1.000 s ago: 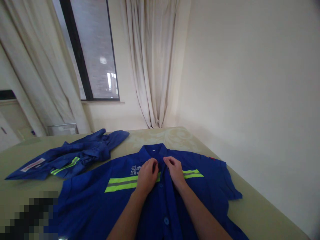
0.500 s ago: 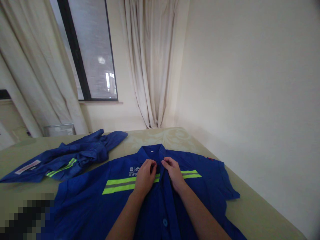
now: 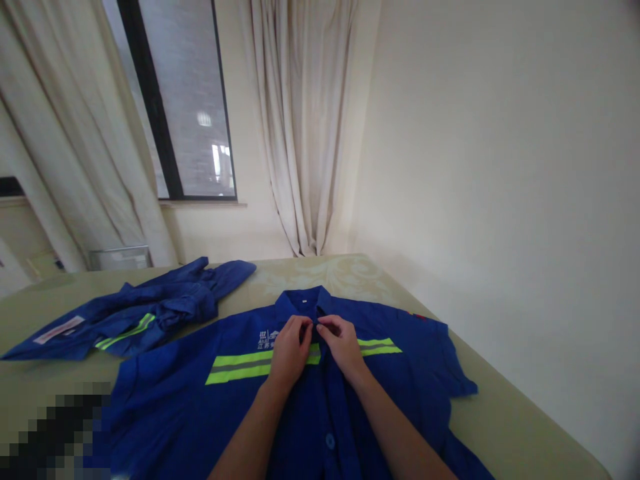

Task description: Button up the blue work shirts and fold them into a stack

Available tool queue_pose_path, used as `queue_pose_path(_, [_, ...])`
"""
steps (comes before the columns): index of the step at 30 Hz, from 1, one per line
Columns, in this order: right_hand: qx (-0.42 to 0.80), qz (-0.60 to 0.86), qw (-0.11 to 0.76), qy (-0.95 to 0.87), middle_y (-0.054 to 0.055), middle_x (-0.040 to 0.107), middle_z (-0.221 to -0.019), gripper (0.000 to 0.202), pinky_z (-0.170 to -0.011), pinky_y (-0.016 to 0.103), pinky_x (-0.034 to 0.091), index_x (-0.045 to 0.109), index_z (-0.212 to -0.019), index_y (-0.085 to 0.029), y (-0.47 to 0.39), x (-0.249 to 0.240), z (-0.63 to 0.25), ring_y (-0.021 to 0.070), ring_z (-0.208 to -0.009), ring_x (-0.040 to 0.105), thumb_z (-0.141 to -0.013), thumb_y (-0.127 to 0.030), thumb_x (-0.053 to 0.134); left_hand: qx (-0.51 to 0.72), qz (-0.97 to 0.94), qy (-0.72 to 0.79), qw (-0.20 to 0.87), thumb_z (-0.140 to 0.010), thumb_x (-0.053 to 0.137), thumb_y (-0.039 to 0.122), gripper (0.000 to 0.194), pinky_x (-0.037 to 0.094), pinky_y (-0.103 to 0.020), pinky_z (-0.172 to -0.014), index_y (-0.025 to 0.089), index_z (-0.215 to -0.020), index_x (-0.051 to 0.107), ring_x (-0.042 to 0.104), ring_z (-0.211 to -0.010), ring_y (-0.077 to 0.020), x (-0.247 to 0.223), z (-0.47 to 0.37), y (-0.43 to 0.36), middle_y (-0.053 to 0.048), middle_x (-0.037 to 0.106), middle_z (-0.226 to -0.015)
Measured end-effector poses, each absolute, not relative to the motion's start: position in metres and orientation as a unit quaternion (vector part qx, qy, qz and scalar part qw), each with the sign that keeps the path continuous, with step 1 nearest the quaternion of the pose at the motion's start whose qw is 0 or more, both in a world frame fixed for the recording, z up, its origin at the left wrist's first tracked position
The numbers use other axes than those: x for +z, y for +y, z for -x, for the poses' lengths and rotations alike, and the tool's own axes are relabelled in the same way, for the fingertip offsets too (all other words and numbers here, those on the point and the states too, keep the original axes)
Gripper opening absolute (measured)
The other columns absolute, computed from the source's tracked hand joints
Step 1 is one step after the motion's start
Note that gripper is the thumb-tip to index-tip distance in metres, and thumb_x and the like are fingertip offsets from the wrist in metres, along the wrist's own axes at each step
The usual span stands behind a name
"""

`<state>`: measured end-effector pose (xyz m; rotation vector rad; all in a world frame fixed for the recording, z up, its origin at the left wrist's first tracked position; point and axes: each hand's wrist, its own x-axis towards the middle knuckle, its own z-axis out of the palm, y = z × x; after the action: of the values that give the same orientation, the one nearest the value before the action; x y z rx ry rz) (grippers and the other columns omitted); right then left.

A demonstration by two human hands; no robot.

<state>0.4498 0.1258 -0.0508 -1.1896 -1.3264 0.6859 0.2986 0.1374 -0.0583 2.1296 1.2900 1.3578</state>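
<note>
A blue work shirt (image 3: pixel 185 400) with yellow-green reflective bands lies spread front up, its collar toward the far side. My left hand (image 3: pixel 291 348) pinches the front edge just below the collar, left of the opening. Close beside it, my right hand (image 3: pixel 343 343) pinches the other front edge of the shirt. The fingertips of both hands nearly meet, and the bit of cloth between them is too small to make out. Lower on the front placket a round button (image 3: pixel 330 441) shows.
A second blue garment (image 3: pixel 165 310) lies crumpled at the left on the pale green covered table (image 3: pixel 525 427). A wall (image 3: pixel 500 200) runs along the right side. Curtains (image 3: pixel 305 133) and a window stand behind. The lower left corner is pixelated.
My right hand has moved slightly left, bringing its shirt edge closer to my left hand. The gap between the fingertips has narrowed.
</note>
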Motion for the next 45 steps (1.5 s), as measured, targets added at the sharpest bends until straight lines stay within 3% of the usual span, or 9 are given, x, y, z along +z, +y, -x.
queue_pose_path(6, [0.22,0.515,0.536,-0.632,0.004,0.073,-0.076,0.029,-0.065,0.029,0.049,0.078,-0.092,-0.02,0.118,-0.045,-0.444,0.0193,-0.067,0.065,-0.093,-0.037,0.055,0.487,-0.735,0.433,0.187,-0.095,0.05,0.022,0.017,0.052,-0.034,-0.083,0.023,-0.096,0.066,0.066,-0.088,-0.0208,-0.058,-0.298,0.14,-0.005,0.069,-0.095])
queue_pose_path(17, [0.108,0.572,0.461,-0.67,0.003,0.068,-0.087,0.014,-0.069,0.028,0.046,0.072,-0.079,-0.022,0.118,-0.044,-0.439,0.0168,-0.07,0.061,-0.084,-0.016,0.061,0.476,-0.699,0.433,0.312,-0.091,0.058,0.045,0.029,0.057,-0.029,-0.07,0.019,-0.089,0.072,0.073,-0.076,-0.0192,-0.066,-0.292,0.153,-0.004,0.078,-0.083])
queue_pose_path(23, [0.278,0.554,0.538,-0.572,0.001,0.067,-0.071,0.008,-0.062,0.027,0.045,0.073,-0.07,-0.02,0.132,-0.049,-0.447,0.0158,-0.063,0.057,-0.072,-0.028,0.073,0.44,-0.721,0.462,0.272,-0.093,0.053,0.035,0.022,0.051,-0.027,-0.063,0.02,-0.085,0.066,0.067,-0.067,-0.0169,-0.067,-0.292,0.155,-0.001,0.072,-0.075])
queue_pose_path(26, [0.382,0.557,0.539,-0.503,0.001,0.065,-0.057,0.02,-0.05,0.025,0.04,0.074,-0.069,-0.018,0.139,-0.054,-0.45,0.0141,-0.052,0.052,-0.069,-0.038,0.075,0.408,-0.756,0.458,0.229,-0.094,0.052,0.026,0.014,0.051,-0.029,-0.073,0.022,-0.096,0.066,0.067,-0.077,-0.0175,-0.064,-0.295,0.149,-0.001,0.071,-0.084])
queue_pose_path(32, [0.407,0.57,0.522,-0.487,0.0,0.058,-0.045,0.033,-0.039,0.022,0.034,0.075,-0.068,-0.015,0.143,-0.06,-0.453,0.0116,-0.038,0.047,-0.071,-0.048,0.074,0.33,-0.803,0.478,0.131,-0.097,0.05,0.02,0.027,0.047,-0.03,-0.088,0.03,-0.113,0.069,0.063,-0.102,-0.0207,-0.059,-0.295,0.139,-0.004,0.07,-0.105])
queue_pose_path(38, [0.296,0.587,0.511,-0.554,0.008,0.077,-0.086,0.022,-0.073,0.033,0.054,0.078,-0.091,-0.019,0.118,-0.032,-0.457,0.0222,-0.077,0.071,-0.085,-0.033,0.062,0.283,-0.776,0.561,0.052,-0.1,0.043,0.023,0.03,0.045,-0.036,-0.087,0.025,-0.102,0.073,0.061,-0.099,-0.0257,-0.063,-0.282,0.163,-0.009,0.068,-0.098])
queue_pose_path(40, [0.282,0.566,0.444,-0.635,0.008,0.079,-0.096,0.024,-0.085,0.036,0.054,0.079,-0.098,-0.022,0.089,-0.025,-0.453,0.0253,-0.091,0.073,-0.09,-0.033,0.059,0.279,-0.766,0.578,0.033,-0.098,0.043,0.02,0.032,0.044,-0.038,-0.088,0.024,-0.112,0.072,0.06,-0.104,-0.0274,-0.064,-0.275,0.177,-0.011,0.067,-0.107])
queue_pose_path(43, [0.356,0.467,0.357,-0.726,0.004,0.072,-0.128,0.042,-0.1,0.036,0.05,0.063,-0.137,-0.033,0.035,-0.034,-0.441,0.0249,-0.115,0.068,-0.097,-0.043,0.06,0.282,-0.759,0.586,0.019,-0.095,0.043,0.015,0.038,0.045,-0.04,-0.089,0.021,-0.124,0.068,0.058,-0.106,-0.0289,-0.063,-0.266,0.196,-0.014,0.066,-0.114])
queue_pose_path(45, [0.359,0.393,0.302,-0.791,0.001,0.061,-0.145,0.056,-0.117,0.042,0.036,0.052,-0.147,-0.04,0.009,-0.049,-0.433,0.0263,-0.132,0.058,-0.093,-0.05,0.066,0.29,-0.758,0.584,0.017,-0.095,0.04,0.013,0.041,0.046,-0.042,-0.091,0.017,-0.127,0.065,0.059,-0.106,-0.0297,-0.061,-0.263,0.206,-0.016,0.067,-0.114])
